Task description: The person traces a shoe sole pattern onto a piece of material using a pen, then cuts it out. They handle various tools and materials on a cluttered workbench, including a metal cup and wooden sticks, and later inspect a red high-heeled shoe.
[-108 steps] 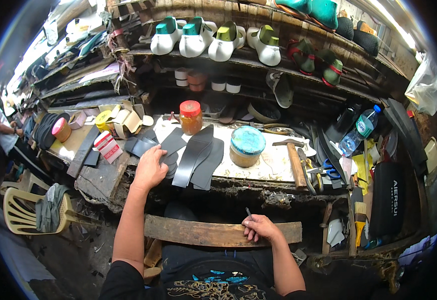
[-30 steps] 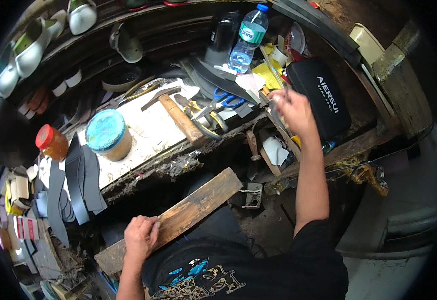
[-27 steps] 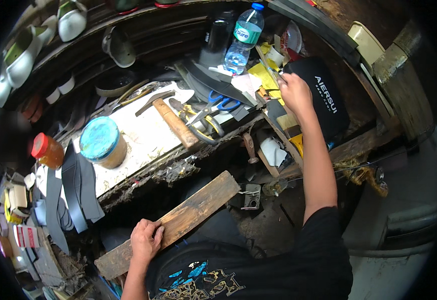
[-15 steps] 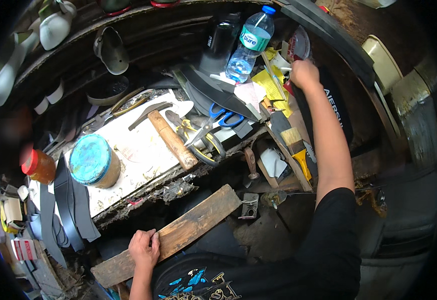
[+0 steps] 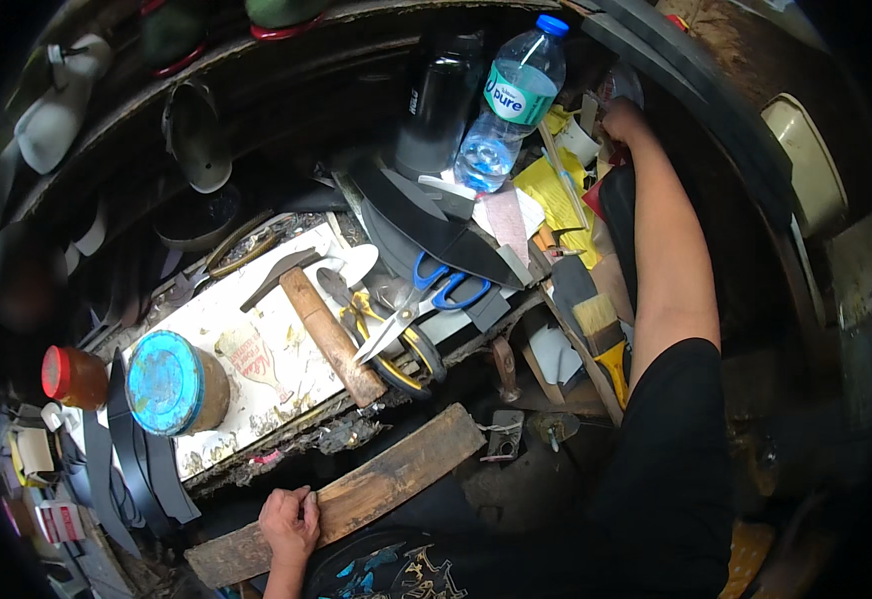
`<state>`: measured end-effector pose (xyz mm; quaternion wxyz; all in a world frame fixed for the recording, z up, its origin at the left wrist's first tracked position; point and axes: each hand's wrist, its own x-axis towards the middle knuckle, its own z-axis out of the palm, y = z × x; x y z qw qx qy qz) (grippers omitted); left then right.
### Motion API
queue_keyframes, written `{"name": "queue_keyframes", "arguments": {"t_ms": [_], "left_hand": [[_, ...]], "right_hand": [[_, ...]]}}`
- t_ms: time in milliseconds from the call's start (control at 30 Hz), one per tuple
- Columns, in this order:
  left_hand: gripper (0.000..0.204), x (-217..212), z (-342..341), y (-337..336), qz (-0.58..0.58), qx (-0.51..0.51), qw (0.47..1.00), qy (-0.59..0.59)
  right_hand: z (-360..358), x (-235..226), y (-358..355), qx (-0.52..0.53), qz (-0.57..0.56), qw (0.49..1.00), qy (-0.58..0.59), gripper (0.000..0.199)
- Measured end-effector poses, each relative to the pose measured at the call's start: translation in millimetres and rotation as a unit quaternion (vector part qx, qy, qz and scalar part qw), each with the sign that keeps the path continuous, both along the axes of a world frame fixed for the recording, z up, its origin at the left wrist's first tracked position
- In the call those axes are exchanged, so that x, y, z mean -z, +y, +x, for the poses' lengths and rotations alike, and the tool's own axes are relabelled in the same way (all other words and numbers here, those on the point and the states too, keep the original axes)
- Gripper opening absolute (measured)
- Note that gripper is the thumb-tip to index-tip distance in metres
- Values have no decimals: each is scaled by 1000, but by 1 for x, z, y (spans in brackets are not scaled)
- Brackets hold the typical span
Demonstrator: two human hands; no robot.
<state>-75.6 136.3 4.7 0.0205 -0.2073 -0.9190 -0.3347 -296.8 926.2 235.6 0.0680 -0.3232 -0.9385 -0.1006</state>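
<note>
My left hand (image 5: 288, 523) rests on a worn wooden plank (image 5: 376, 489) that lies across my lap, fingers curled over its top edge. My right arm stretches far to the upper right, and my right hand (image 5: 623, 120) reaches among clutter next to a plastic water bottle (image 5: 508, 105) and yellow paper (image 5: 556, 200). Whether that hand holds anything is hidden. On the white work slab (image 5: 256, 349) lie a wooden-handled hammer (image 5: 321, 329) and blue-handled scissors (image 5: 421, 299).
A blue-lidded tin (image 5: 171, 384) and a red-lidded jar (image 5: 68, 374) stand at the left. Dark sole pieces (image 5: 131, 469) hang over the bench edge. A yellow-handled brush (image 5: 600, 334) lies at the right. A black flask (image 5: 436, 110) stands beside the bottle.
My view has swung to the right. My right hand has gone from my lap up to the far right clutter by the bottle. My left hand left the soles and settled on the plank.
</note>
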Motion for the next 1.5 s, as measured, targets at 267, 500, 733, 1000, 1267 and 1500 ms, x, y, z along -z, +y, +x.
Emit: {"name": "queue_keyframes", "arguments": {"t_ms": [267, 500, 733, 1000, 1267, 1500], "left_hand": [[7, -1, -8, 14, -24, -9, 1000, -7], [8, -5, -10, 21, -30, -2, 1000, -7], [8, -4, -12, 23, -23, -1, 1000, -5], [8, -4, -10, 22, -29, 3, 1000, -10], [8, -5, -10, 21, -27, 8, 1000, 2], [10, -2, -9, 18, -23, 13, 1000, -1]], "right_hand": [[-13, 26, 19, 1, -55, 990, -129, 40], [-13, 27, 30, 83, 49, 995, -3, 42], [-7, 11, 18, 146, -6, 988, 48, 31], [-10, 29, 1, -31, -64, 986, -150, 42], [-7, -1, -42, -55, -4, 995, -80, 38], [68, -10, -133, -104, 11, 991, 81, 23]]}}
